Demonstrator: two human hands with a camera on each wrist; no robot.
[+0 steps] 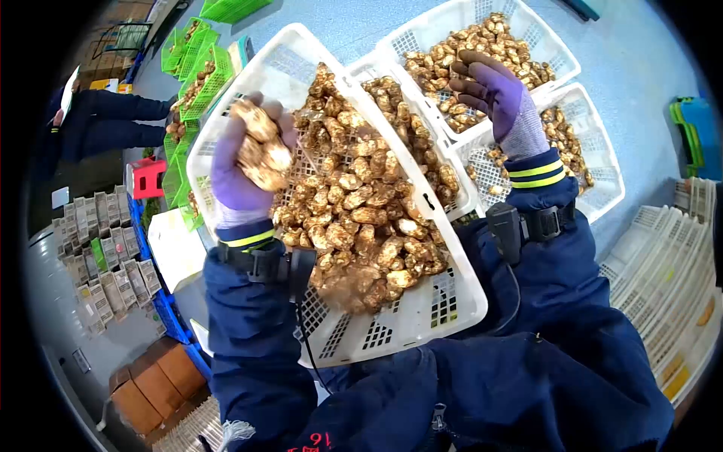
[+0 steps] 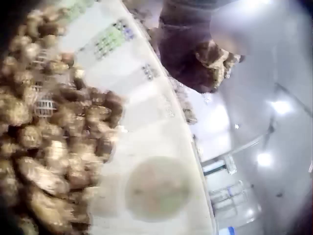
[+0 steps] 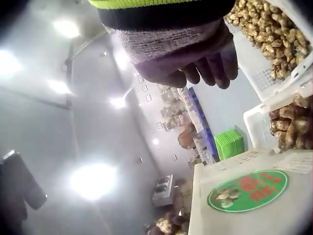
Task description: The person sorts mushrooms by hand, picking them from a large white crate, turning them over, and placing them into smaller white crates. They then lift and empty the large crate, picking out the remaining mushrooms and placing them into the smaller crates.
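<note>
My left hand (image 1: 239,169), in a purple glove, grips several knobby brown tubers (image 1: 263,143) over the left side of the large near crate (image 1: 467,290). Its fingers curl up around them; they blur slightly in the head view. In the left wrist view the gloved left hand (image 2: 183,46) shows dark, with pale tubers (image 2: 215,61) in it, beyond the crate's rim. Below lies a heap of similar soil-stained tubers (image 1: 361,203). My right hand (image 1: 501,94), also gloved, is raised near the far crates with loosely bent fingers and nothing held; the right wrist view shows this hand (image 3: 195,61) from beneath.
Behind the near crate stand more white crates of tubers: a narrow-looking one (image 1: 459,192), a far one (image 1: 561,56) and one at right (image 1: 602,177). Green baskets (image 1: 211,90) line the left, near a red stool (image 1: 147,178). Stacked white crates (image 1: 655,264) stand at right.
</note>
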